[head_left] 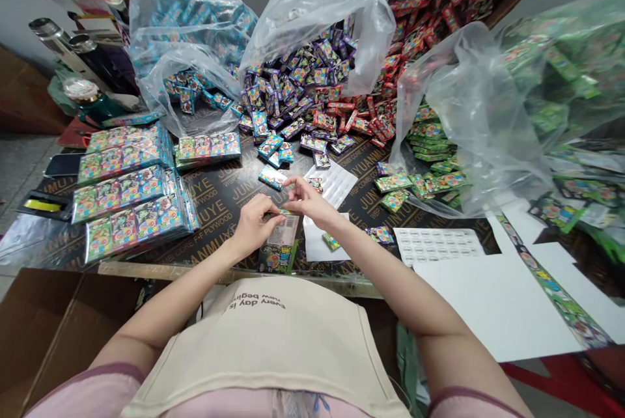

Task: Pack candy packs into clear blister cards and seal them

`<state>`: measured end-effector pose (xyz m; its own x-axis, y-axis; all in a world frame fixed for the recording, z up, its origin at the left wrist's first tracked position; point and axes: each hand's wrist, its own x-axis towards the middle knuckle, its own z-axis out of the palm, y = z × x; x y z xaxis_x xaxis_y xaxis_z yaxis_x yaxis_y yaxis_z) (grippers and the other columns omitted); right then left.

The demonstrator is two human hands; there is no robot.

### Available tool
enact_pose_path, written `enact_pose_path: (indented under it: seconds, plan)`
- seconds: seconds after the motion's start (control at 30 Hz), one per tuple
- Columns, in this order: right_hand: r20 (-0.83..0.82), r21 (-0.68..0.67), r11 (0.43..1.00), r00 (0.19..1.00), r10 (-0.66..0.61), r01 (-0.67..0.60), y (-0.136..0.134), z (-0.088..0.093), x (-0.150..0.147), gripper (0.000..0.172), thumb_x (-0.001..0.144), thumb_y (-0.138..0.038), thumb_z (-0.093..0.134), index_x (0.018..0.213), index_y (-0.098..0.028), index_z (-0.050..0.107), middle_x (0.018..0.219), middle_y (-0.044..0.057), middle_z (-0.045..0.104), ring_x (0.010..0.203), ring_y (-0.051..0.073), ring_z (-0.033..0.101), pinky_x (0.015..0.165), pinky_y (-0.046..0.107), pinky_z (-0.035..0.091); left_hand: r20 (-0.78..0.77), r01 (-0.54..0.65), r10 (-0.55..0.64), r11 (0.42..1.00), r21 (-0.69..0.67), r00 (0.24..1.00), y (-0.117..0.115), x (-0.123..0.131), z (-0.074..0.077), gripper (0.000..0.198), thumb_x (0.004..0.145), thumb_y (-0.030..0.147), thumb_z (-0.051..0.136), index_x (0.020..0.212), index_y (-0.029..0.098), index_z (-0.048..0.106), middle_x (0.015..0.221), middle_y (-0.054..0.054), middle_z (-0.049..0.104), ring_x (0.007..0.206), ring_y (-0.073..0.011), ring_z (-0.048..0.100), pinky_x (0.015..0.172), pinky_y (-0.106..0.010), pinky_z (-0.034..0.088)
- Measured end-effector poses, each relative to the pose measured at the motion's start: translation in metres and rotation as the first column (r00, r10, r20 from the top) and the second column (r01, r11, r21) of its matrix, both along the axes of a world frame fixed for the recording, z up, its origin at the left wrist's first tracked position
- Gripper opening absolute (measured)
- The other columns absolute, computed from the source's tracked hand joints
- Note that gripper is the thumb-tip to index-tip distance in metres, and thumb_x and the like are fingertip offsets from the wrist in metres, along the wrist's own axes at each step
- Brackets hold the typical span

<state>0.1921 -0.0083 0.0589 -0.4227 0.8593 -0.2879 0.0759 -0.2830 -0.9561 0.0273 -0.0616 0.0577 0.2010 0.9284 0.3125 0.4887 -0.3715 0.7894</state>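
A small clear plastic bag with a dark green printed lower part (278, 258) lies in front of me at the table's near edge. My left hand (256, 222) is closed in a pinch at the top of this bag. My right hand (310, 202) meets it there, thumb and fingers bent together at the bag's mouth; the exact grip is partly hidden. Just beyond the fingers is a small blue candy box (272, 177). A white sticker sheet (336, 185) and a white paper (317, 241) with a green box (331, 241) lie beside my right hand.
Filled packs (131, 229) are stacked at left, near bottles (88, 99). Open plastic bags spill blue boxes (186, 100), purple boxes (293, 79) and green boxes (430, 135); red boxes (381, 122) are heaped between. White sheets (488, 301) and a label sheet (439, 243) lie at right.
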Motion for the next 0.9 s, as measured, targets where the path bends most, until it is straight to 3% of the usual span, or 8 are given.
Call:
enact_pose_path:
  seconds: [0.1,0.2,0.3,0.43,0.53,0.7,0.8,0.9]
  plan:
    - [0.081,-0.049,0.995,0.994,-0.078,0.082,0.0,-0.015,0.013,0.024,0.07,-0.028,0.064,0.092,-0.023,0.056,0.067,-0.005,0.054,0.059,0.012,0.05,0.056,0.024,0.04,-0.117,0.088,-0.081,0.994,0.06,0.99,-0.003,-0.012,-0.001,0.022,0.089,0.025,0.052,0.102,0.022,0.068,0.084,-0.005,0.059,0.082,-0.0179,0.055,0.077,-0.033,0.047]
    - [0.291,0.32,0.934,0.922,-0.256,0.159,-0.001,-0.029,0.042,0.02,0.076,-0.029,0.063,0.095,-0.023,0.061,0.085,0.002,0.059,0.08,0.018,0.055,0.071,0.03,0.043,-0.254,0.049,-0.039,0.998,0.034,0.966,-0.002,-0.034,-0.005,0.029,0.091,0.022,0.046,0.112,0.022,0.065,0.094,-0.009,0.058,0.089,-0.0205,0.055,0.08,-0.037,0.047]
    - [0.57,0.509,0.859,0.769,-0.289,-0.054,-0.005,-0.048,0.067,0.01,0.074,-0.021,0.068,0.084,-0.02,0.067,0.087,0.006,0.057,0.091,0.023,0.053,0.082,0.035,0.041,-0.462,-0.029,0.044,0.999,0.041,0.886,0.001,-0.046,-0.008,0.036,0.082,0.024,0.061,0.118,0.021,0.061,0.117,-0.014,0.056,0.114,-0.0322,0.048,0.1,-0.054,0.034]
    - [0.752,0.439,0.852,0.635,-0.175,-0.286,-0.015,-0.076,0.074,0.007,0.074,-0.018,0.07,0.081,-0.018,0.068,0.084,0.007,0.057,0.088,0.023,0.053,0.08,0.035,0.04,-0.682,0.36,-0.328,0.928,-0.102,0.653,0.003,-0.029,-0.016,0.076,0.055,0.02,0.084,0.124,0.023,0.052,0.137,-0.017,0.044,0.131,-0.0383,0.032,0.109,-0.063,0.009]
    - [0.75,0.504,0.786,0.632,-0.194,-0.357,-0.024,-0.086,0.07,0.003,0.079,-0.016,0.064,0.077,-0.017,0.066,0.082,0.006,0.057,0.085,0.02,0.052,0.078,0.031,0.039,-0.719,0.49,-0.531,0.819,-0.298,0.45,0.003,-0.008,-0.028,0.082,0.037,0.021,0.09,0.112,0.017,0.057,0.123,-0.018,0.054,0.12,-0.0389,0.043,0.106,-0.063,0.016]
    - [0.71,0.548,0.748,0.681,-0.18,-0.374,-0.04,-0.091,0.069,0.022,0.086,-0.012,0.048,0.069,-0.018,0.06,0.077,0.005,0.059,0.072,0.016,0.05,0.066,0.026,0.037,-0.616,0.548,-0.706,0.687,-0.477,0.349,0.012,0.003,-0.026,0.068,0.034,0.018,0.09,0.095,0.015,0.06,0.096,-0.011,0.063,0.098,-0.0328,0.056,0.095,-0.048,0.036]
    - [0.688,0.546,0.773,0.699,-0.195,-0.322,-0.047,-0.093,0.071,0.021,0.084,-0.009,0.047,0.07,-0.018,0.06,0.075,0.006,0.062,0.069,0.016,0.053,0.064,0.026,0.038,-0.404,0.52,-0.753,0.654,-0.55,0.519,0.021,-0.007,-0.003,0.046,0.063,0.026,0.079,0.104,0.018,0.058,0.082,-0.003,0.064,0.081,-0.0235,0.06,0.079,-0.035,0.044]
    - [0.652,0.551,0.793,0.728,-0.214,-0.26,-0.047,-0.089,0.073,0.016,0.084,-0.013,0.047,0.075,-0.019,0.06,0.074,0.005,0.064,0.068,0.016,0.057,0.064,0.026,0.041,-0.163,0.446,-0.525,0.82,-0.359,0.835,0.023,-0.02,0.017,0.053,0.083,0.027,0.061,0.133,0.024,0.042,0.105,-0.005,0.062,0.096,-0.0214,0.058,0.087,-0.033,0.043]
